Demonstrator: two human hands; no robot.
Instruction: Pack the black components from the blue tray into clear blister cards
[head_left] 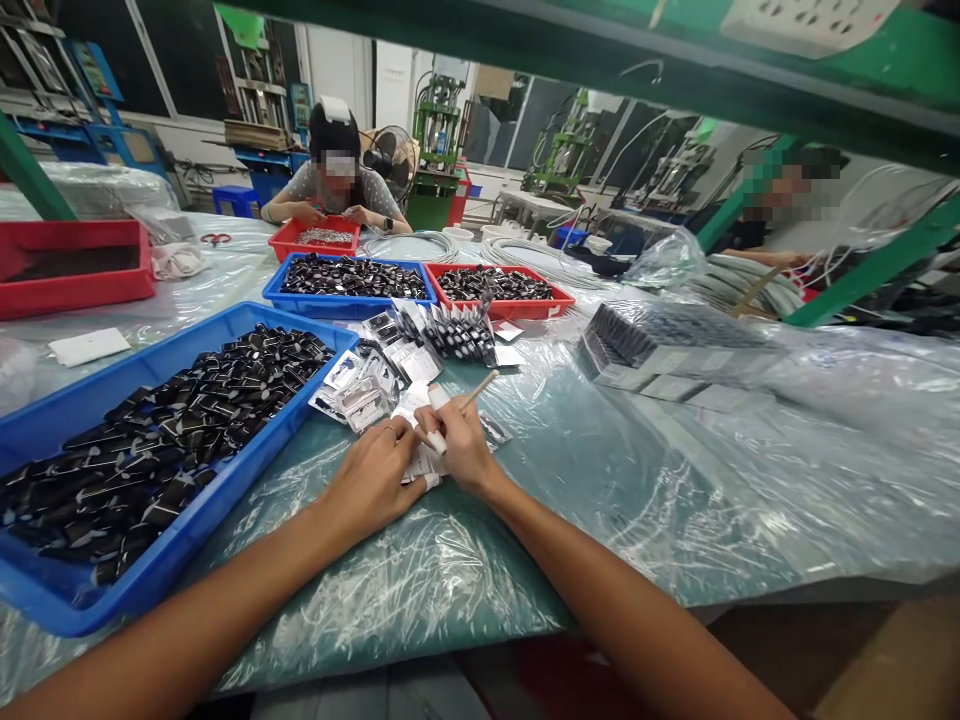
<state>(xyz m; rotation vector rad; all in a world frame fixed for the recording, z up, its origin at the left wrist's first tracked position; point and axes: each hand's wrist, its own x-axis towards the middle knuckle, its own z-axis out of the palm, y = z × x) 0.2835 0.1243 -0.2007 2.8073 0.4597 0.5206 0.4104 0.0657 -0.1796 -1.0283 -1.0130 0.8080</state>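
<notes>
My right hand [466,445] is closed round a thin wooden stick [481,388], which slants up out of the fist. White covers wrap some of its fingertips. My left hand [375,468] lies just beside it, fingers curled and the thumb, also tipped white, along the edge of a small white printed packet [424,463]. Both hands meet over this packet; the stick's lower end is hidden in the right hand. Behind them lies a pile of printed clear packets [367,393], with a stack of packets with black pieces [461,335] farther back.
A long blue tray [300,318] of black pieces stands at left. A smaller blue tray [274,297] and a red tray [564,298] hold more. Stacked packets [660,350] lie at right on the plastic-covered table [570,480]. A co-worker [337,185] sits opposite.
</notes>
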